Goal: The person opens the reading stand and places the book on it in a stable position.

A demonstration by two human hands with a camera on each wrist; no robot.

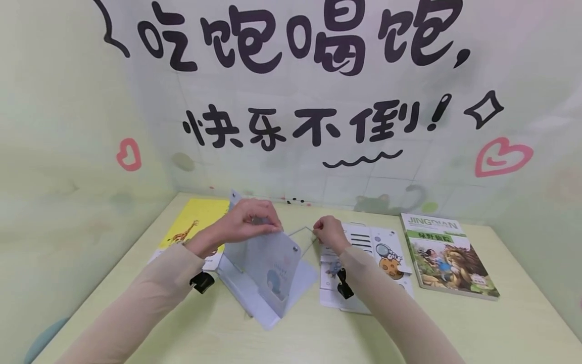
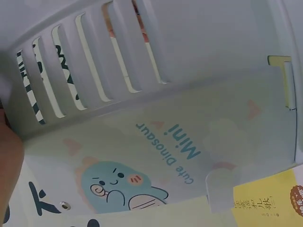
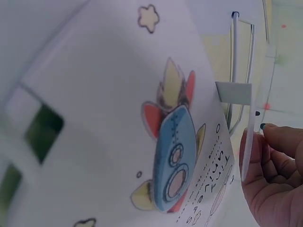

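Note:
My left hand [image 1: 243,222] grips the top edge of a pale blue folding stand [image 1: 273,268], its panels tilted upright over the table. In the left wrist view, its panel [image 2: 218,113] has a row of slots, a blue cartoon dinosaur and the words "Mini Cute Dinosaur". A thin white wire frame [image 1: 300,231] extends from behind the stand, and my right hand [image 1: 331,233] pinches its right end. Beneath my right forearm lies a flat white stand [image 1: 359,242] with an astronaut picture; in the right wrist view its rocket print [image 3: 175,161] fills the middle.
At the back left lies a yellow book [image 1: 195,217] with a giraffe, partly behind the stand. A thick book with a lion cover [image 1: 447,258] lies at the right. A printed cloth wall [image 1: 291,167] rises behind the table [image 1: 204,333]. A black clip [image 1: 202,282] is on each sleeve.

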